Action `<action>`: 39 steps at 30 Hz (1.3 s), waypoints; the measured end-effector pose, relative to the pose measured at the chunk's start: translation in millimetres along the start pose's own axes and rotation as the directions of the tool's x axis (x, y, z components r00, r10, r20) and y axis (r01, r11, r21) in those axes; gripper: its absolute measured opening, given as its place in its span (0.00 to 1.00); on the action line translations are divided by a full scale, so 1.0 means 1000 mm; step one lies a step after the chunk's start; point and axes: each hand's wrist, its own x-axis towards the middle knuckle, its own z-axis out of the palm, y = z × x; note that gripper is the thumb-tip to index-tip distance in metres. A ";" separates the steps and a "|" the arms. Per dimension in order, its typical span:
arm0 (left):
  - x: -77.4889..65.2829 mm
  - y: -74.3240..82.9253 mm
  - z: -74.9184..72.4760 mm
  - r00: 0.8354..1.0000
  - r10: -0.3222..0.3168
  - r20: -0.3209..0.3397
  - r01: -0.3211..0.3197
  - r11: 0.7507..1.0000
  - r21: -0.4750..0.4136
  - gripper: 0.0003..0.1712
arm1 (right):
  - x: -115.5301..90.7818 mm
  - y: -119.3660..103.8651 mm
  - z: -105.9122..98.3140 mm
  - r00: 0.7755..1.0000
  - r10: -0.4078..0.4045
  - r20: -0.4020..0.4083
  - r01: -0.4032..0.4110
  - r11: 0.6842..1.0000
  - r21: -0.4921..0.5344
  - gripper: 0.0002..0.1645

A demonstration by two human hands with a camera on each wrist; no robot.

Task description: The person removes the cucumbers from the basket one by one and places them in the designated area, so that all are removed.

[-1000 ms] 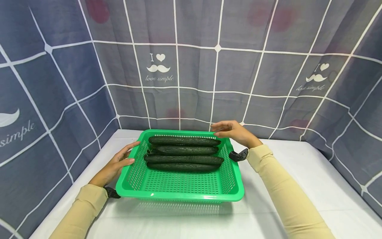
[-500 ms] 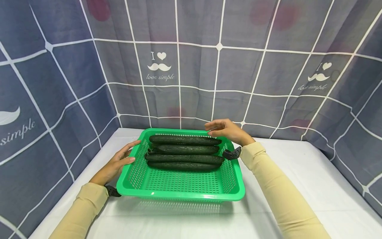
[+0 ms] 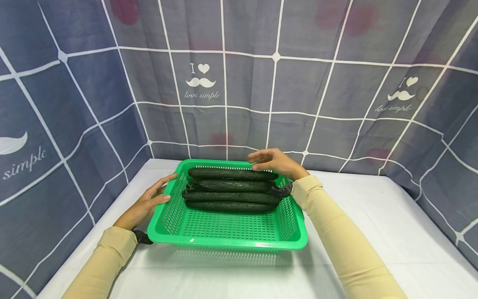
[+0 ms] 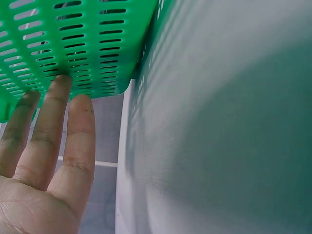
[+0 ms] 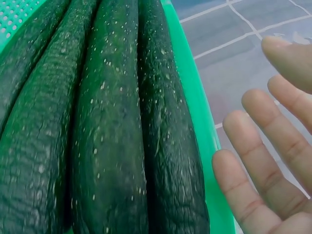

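Observation:
Several long dark green cucumbers lie side by side in the rear part of a green plastic basket. My left hand is at the basket's left side, thumb at the rim and fingers extended along the outer wall. In the left wrist view the straight fingers reach up to the slotted wall. My right hand hovers over the back rim near the right corner, fingers loosely bent and holding nothing. The right wrist view has this hand just beyond the rim, beside the rearmost cucumber.
A white-covered table bears the basket. Grey checked curtain cloth hangs behind it and closes in both sides. The front half of the basket shows its bare grid floor.
My right hand has moved left along the basket's back rim, its wrist strap now overlapping the cucumbers' right ends. The left hand, basket and cucumbers keep their places.

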 end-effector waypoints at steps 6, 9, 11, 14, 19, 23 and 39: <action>0.001 0.000 0.000 1.000 0.001 -0.004 -0.001 1.000 -0.009 0.40 | 0.008 -0.004 0.004 1.000 0.011 0.012 -0.011 1.000 -0.002 0.28; 0.001 0.000 0.000 1.000 0.002 -0.003 -0.002 1.000 -0.010 0.40 | 0.012 -0.007 0.007 1.000 0.005 0.027 -0.005 1.000 -0.020 0.28; 0.001 -0.001 0.000 1.000 0.002 0.000 -0.002 1.000 -0.012 0.40 | 0.014 -0.008 0.010 0.999 0.010 0.042 -0.008 0.999 -0.047 0.28; 0.000 -0.001 0.000 1.000 -0.001 0.002 0.001 1.000 -0.012 0.40 | 0.017 -0.009 0.015 0.998 0.019 0.059 -0.014 0.997 -0.082 0.28; 0.000 -0.002 0.000 1.000 -0.005 0.001 0.005 1.000 -0.013 0.40 | 0.020 -0.007 0.022 0.998 0.032 0.046 -0.027 0.994 -0.107 0.28; -0.001 -0.003 0.000 1.000 -0.011 0.004 0.011 1.000 -0.015 0.40 | 0.019 -0.004 0.028 0.999 0.045 0.015 -0.043 0.992 -0.122 0.27; 0.001 0.000 -0.001 1.000 -0.024 -0.003 0.024 1.000 -0.019 0.40 | 0.021 0.000 0.041 0.995 0.025 -0.093 -0.055 0.940 -0.337 0.21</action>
